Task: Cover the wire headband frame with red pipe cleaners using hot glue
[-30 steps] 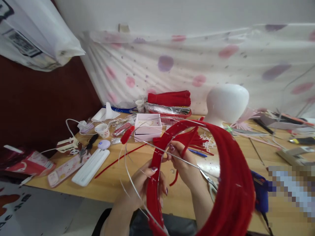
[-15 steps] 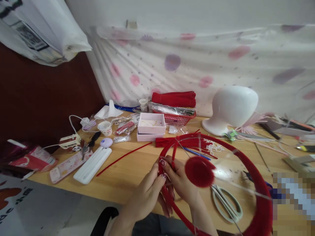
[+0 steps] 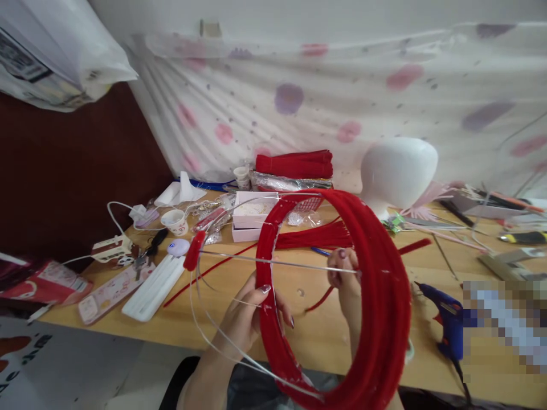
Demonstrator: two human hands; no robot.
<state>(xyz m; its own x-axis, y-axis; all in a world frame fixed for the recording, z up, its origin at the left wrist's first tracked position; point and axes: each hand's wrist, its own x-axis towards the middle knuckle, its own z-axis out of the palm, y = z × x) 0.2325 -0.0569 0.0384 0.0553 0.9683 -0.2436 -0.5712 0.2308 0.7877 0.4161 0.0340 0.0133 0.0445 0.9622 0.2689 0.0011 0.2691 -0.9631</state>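
My left hand (image 3: pixel 250 316) is closed round the near-left band of a wide red fuzzy hoop (image 3: pixel 387 285), thumb on the outside. Bare wires run from the hoop to a small red disc (image 3: pixel 195 250) out to the left. Seen through the hoop, my right hand (image 3: pixel 344 270) has its fingers pinched together on a red chenille stem (image 3: pixel 321 299). One end of that stem hangs below the fingers; a red length also sticks out right of the hoop. The hoop hides part of the right hand and forearm.
A blue glue gun (image 3: pixel 448 319) lies at the right. Behind are a white foam head (image 3: pixel 397 171), a bundle of red stems (image 3: pixel 311 234), white boxes (image 3: pixel 256 210) and a paper cup (image 3: pixel 174 222). A white case (image 3: pixel 149 293) and a loose red stem (image 3: pixel 205 273) lie left.
The hoop has turned, and its small disc swung from right to left. My hands have moved apart, the right one now beyond the hoop with the stem. The scissors are now mostly hidden.
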